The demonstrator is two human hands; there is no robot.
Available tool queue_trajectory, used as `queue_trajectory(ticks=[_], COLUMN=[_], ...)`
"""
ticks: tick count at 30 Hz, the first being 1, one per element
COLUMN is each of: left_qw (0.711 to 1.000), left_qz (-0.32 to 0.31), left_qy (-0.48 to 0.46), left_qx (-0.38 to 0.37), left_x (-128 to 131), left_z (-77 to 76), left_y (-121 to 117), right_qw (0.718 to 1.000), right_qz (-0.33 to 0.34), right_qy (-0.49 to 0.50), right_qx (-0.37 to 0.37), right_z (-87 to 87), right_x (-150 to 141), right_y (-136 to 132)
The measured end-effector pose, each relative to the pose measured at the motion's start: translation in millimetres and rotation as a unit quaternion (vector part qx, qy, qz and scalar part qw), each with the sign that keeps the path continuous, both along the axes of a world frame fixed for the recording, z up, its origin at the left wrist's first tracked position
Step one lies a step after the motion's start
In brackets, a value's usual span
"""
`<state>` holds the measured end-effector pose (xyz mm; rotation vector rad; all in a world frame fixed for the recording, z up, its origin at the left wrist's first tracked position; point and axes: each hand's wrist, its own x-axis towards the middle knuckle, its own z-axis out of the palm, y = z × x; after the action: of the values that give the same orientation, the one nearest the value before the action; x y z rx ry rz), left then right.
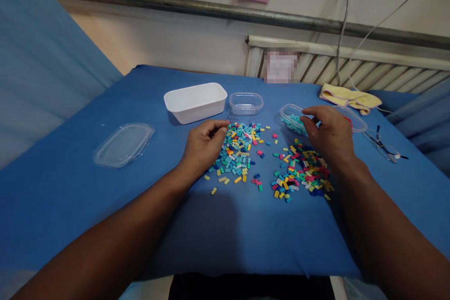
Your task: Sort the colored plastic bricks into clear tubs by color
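by the blue table (63, 197), a white tub (197, 111) is being borne near the far edge. the right hand (332, 133) is being held with thumb and forefinger slightly parted, the left hand (202, 147) with them almost meeting; whether anything is being pinched by either cannot be told. by a clear box (287, 105) at the right fingertips, turquoise bricks (293, 124) are being contained. mixed bricks (237, 159) are being kept in two heaps, one near each hand.

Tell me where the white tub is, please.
In the head view, the white tub stands slightly left of centre, far across the blue table, just left of a small clear container.
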<state>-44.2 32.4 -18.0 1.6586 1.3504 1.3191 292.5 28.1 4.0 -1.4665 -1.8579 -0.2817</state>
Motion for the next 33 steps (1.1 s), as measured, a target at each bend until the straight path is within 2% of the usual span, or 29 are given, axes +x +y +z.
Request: queue_trajectory(ticks=[3, 5, 8, 10, 17, 21, 28, 33], left_qw=[1.0, 1.0, 1.0, 1.0, 0.999, 0.997, 0.971, 0.957], left_qz=[0.003, 0.002, 0.001, 0.001, -0.001, -0.01, -0.102, -0.163], left_qy=[0.007, 0.01, 0.012, 0.018, 0.03, 0.055, 0.128, 0.145], left_qx=[-0.002, -0.004, -0.001, 0.003, 0.013, 0.05, 0.173, 0.192], left_x=[0.7, 1.3, 2.0, 1.9, 0.5, 0.6, 6.5, 14.3], left_z=[1.3, 2.4, 3.4, 3.4, 1.9, 3.4, 13.2, 17.5], left_y=[-0.4, -1.1, -2.2, -2.6, -3.6, -7.4, -25.1, -36.4], right_qw=[0.998, 0.988, 0.949, 0.928, 0.929, 0.925, 0.937, 0.947], right_qz=[0.06, 0.133, 0.279, 0.327, 0.295, 0.297, 0.254, 0.264], right_qy=[-0.007, -0.028, -0.087, -0.116, -0.135, -0.141, -0.134, -0.064], right_qx=[-0.022, -0.067, -0.118, -0.135, -0.178, -0.191, -0.199, -0.169], right_z=[-3.4, -7.7, -15.1, -19.0, -19.4, -16.4, -12.4, -11.7], right_x=[-18.4, -39.8, -67.7, -76.2, -66.6, -63.9, -66.1, -69.2], right_y=[-6.3, -11.8, -16.5, -16.7, -17.3, -24.9, -32.8, -32.5])
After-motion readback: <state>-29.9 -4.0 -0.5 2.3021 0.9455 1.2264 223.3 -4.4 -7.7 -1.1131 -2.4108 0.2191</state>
